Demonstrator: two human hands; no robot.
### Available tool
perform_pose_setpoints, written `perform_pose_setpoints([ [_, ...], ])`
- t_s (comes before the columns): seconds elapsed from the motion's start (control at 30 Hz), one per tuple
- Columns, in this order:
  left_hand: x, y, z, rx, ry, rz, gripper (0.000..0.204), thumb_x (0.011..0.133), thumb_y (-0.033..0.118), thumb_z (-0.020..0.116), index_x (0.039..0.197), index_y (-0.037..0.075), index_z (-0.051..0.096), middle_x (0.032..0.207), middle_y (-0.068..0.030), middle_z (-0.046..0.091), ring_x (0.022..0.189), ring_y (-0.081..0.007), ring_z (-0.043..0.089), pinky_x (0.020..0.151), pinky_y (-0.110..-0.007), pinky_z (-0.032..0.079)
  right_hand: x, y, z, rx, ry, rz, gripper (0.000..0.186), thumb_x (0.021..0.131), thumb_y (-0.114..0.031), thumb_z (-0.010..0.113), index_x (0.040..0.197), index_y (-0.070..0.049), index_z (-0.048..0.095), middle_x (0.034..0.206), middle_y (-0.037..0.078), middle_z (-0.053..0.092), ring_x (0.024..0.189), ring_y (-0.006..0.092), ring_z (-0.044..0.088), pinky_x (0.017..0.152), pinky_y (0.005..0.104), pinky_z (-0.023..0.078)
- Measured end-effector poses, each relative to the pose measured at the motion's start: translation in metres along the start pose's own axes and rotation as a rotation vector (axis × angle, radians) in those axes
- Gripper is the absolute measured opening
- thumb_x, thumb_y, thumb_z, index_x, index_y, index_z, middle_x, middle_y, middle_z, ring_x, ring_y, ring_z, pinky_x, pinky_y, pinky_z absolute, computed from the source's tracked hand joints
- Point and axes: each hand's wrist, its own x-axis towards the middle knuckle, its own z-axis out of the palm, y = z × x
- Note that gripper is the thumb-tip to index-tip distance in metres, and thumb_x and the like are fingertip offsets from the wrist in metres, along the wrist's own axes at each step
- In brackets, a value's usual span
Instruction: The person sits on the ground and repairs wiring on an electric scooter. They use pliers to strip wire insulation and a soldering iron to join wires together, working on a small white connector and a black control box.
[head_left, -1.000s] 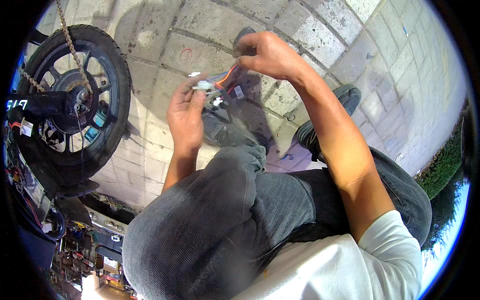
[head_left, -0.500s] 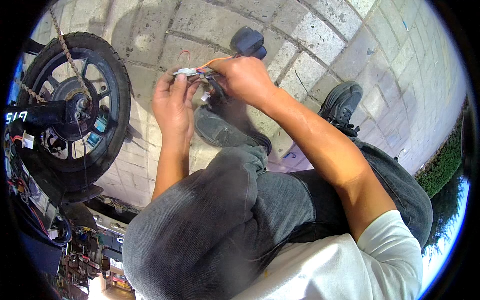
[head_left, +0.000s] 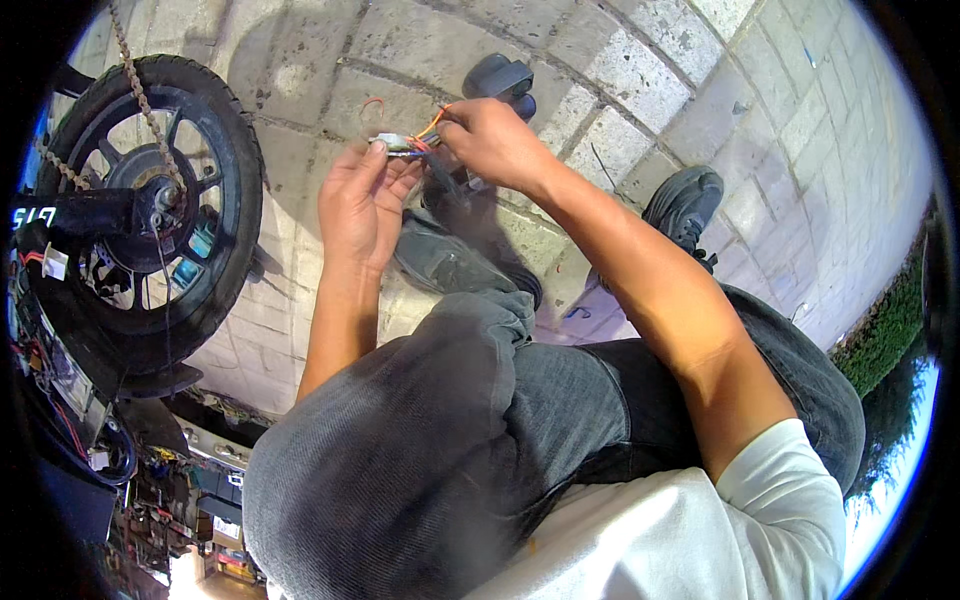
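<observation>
Between thumb and fingers, my left hand [head_left: 362,205] pinches a pale plastic wire connector [head_left: 393,142]. Orange, red and dark wires [head_left: 430,128] run out of its right end toward my right hand [head_left: 495,145]. That hand is closed on these wires, its fingertips close to the connector. Below my hands a dark cable hangs in front of my shoe, partly blurred. Just past my right hand, a black rounded part [head_left: 497,78] lies on the paving; what it is I cannot make out.
At the left stands a wheel [head_left: 225,250] with black spokes and a rusty chain [head_left: 135,85]. Loose wiring and a dark body panel sit below it. My shoes [head_left: 690,205] rest on the paving bricks [head_left: 640,70]. A thin red wire scrap [head_left: 372,101] lies beyond my left hand.
Both hands have shifted slightly: the left a little to the right with the connector, the right slightly upward. The connector has turned a little, and more of the orange and red wires shows.
</observation>
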Motion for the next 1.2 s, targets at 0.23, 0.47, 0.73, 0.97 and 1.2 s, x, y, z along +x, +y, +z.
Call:
perform_pose_setpoints([
  [0.23, -0.002, -0.002, -0.004, 0.06, -0.06, 0.031, 0.021, 0.093, 0.004, 0.052, 0.113, 0.0, 0.056, 0.106, -0.0154, 0.063, 0.092, -0.0236, 0.064, 0.083, -0.037, 0.055, -0.003, 0.007, 0.0, 0.055, 0.033, -0.004, 0.031, 0.075, -0.017, 0.058, 0.098, 0.0, 0.067, 0.073, 0.025, 0.063, 0.071, 0.0374, 0.065, 0.069, 0.0421, 0.052],
  [0.47, 0.001, -0.003, -0.013, 0.033, 0.028, 0.081, 0.018, 0.094, 0.005, 0.051, 0.112, 0.002, 0.053, 0.108, -0.0151, 0.061, 0.094, -0.0251, 0.063, 0.085, -0.039, 0.052, -0.006, 0.009, -0.003, 0.053, 0.103, -0.143, 0.032, 0.078, -0.016, 0.058, 0.105, -0.002, 0.067, 0.083, 0.022, 0.065, 0.076, 0.0323, 0.065, 0.071, 0.0397, 0.051],
  [0.73, 0.005, -0.002, -0.016, 0.056, 0.034, 0.095, 0.018, 0.093, 0.005, 0.052, 0.111, 0.002, 0.054, 0.107, -0.0142, 0.061, 0.094, -0.0252, 0.062, 0.086, -0.039, 0.051, -0.002, 0.012, 0.002, -0.063, 0.228, -0.176, 0.027, 0.083, -0.027, 0.063, 0.096, -0.005, 0.069, 0.077, 0.02, 0.065, 0.074, 0.0391, 0.064, 0.069, 0.0458, 0.051],
  [0.97, 0.003, -0.004, -0.019, 0.062, 0.021, 0.075, 0.021, 0.094, 0.004, 0.05, 0.114, 0.001, 0.053, 0.107, -0.0153, 0.061, 0.093, -0.0253, 0.063, 0.084, -0.038, 0.052, -0.003, 0.002, 0.008, -0.253, 0.244, -0.275, 0.02, 0.078, -0.024, 0.063, 0.093, -0.013, 0.069, 0.072, 0.016, 0.065, 0.07, 0.0359, 0.065, 0.063, 0.0478, 0.051],
  [1.2, 0.002, -0.007, -0.013, 0.048, 0.034, 0.06, 0.022, 0.094, 0.005, 0.05, 0.115, -0.001, 0.053, 0.104, -0.0149, 0.062, 0.091, -0.0237, 0.063, 0.083, -0.036, 0.053, 0.001, -0.006, 0.019, -0.39, 0.263, -0.197, 0.019, 0.082, -0.025, 0.063, 0.094, -0.011, 0.067, 0.073, 0.016, 0.065, 0.067, 0.0363, 0.063, 0.059, 0.0462, 0.05],
])
